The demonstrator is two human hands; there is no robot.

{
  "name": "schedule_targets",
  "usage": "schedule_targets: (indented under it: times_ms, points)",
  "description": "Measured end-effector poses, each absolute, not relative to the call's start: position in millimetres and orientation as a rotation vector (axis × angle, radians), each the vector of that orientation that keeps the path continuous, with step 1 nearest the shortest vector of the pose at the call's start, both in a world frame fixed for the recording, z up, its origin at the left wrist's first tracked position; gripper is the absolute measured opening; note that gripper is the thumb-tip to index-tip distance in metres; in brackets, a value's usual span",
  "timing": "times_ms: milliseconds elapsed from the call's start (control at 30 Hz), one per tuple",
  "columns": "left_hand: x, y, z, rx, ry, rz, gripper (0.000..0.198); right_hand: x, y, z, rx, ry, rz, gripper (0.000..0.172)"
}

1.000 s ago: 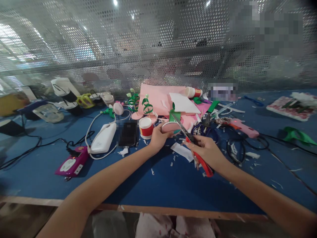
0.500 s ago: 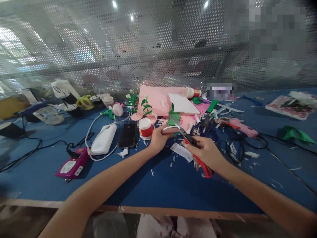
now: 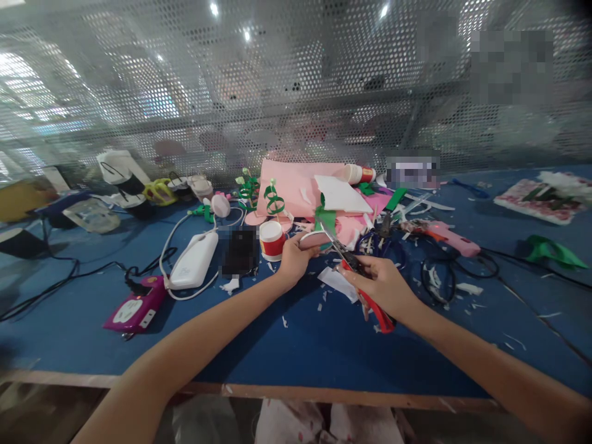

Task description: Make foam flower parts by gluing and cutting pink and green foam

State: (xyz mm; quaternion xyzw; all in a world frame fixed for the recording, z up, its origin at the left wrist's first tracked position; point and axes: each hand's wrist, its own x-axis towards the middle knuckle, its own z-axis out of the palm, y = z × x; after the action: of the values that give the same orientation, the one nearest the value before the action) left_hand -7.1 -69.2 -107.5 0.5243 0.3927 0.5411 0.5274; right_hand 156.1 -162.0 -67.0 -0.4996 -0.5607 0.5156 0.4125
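Note:
My left hand (image 3: 296, 259) is closed on the edge of a pink paper piece with a white rim (image 3: 313, 239), rounded in outline. In my right hand (image 3: 382, 280) is a pair of scissors (image 3: 354, 264) with red handles, its blades pointing up and left next to the pink piece. Whether the blades touch it I cannot tell. Just left of my left hand stands a red and white paper cup (image 3: 272, 240). A white paper strip (image 3: 339, 283) lies on the table under the scissors. Behind my hands are a green paper piece (image 3: 325, 217) and a white sheet (image 3: 341, 193).
Pink sheets (image 3: 300, 185) and green spiral stems (image 3: 276, 205) stand behind. On the left lie a white power bank (image 3: 194, 260), a dark phone (image 3: 239, 254) and a purple power strip (image 3: 136, 305). A pink glue gun (image 3: 456, 239) with a black cable is on the right. Scraps are scattered about.
The pink piece has tilted a little in my left hand. The scissors have shifted slightly left, their blades looking a bit more apart. Other things stay in place.

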Motion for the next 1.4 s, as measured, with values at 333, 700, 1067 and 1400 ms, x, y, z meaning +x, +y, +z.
schedule_targets:
  times_ms: [333,700,1067,1400]
  points:
    - [-8.3,-70.1,-107.3,1.455,0.904,1.244,0.031,156.6,-161.6,-61.5,-1.264,-1.407,1.314,0.024]
    - [-8.6,-70.1,-107.7,1.449,0.91,1.262,0.031,156.1,-161.7,-65.5,-1.287,-1.387,1.301,0.027]
    - [-7.4,-65.0,-113.5,1.361,0.958,1.25,0.04,155.6,-162.0,-69.8,-1.255,-1.434,1.304,0.025]
    - [-6.0,-68.6,-108.7,1.259,0.954,1.279,0.041,155.3,-163.3,-62.5,-1.319,-1.404,1.253,0.03]
